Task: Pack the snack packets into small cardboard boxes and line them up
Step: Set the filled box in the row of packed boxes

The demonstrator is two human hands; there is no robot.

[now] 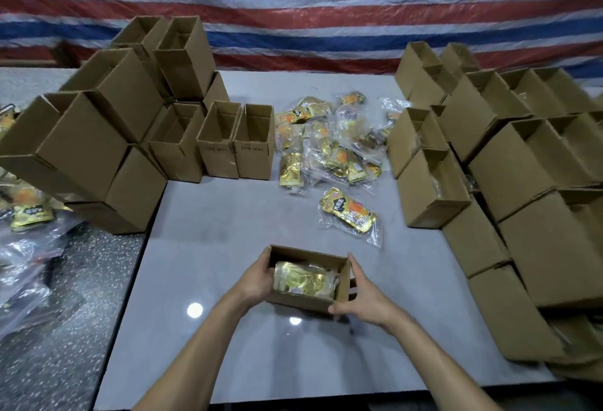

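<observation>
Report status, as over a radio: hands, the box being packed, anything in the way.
Status: left hand and right hand both gripping the small open box. Inside, gold snack packets. Beyond it, one loose packet, not touching.

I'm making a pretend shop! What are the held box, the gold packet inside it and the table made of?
The box looks like plain brown cardboard, matte, with raw cut edges. The packet seems to be gold foil-like plastic film: it glints and crinkles. The table is grey and glossy, with bright reflections on it; whether it is stone or laminate, I cannot tell.
</observation>
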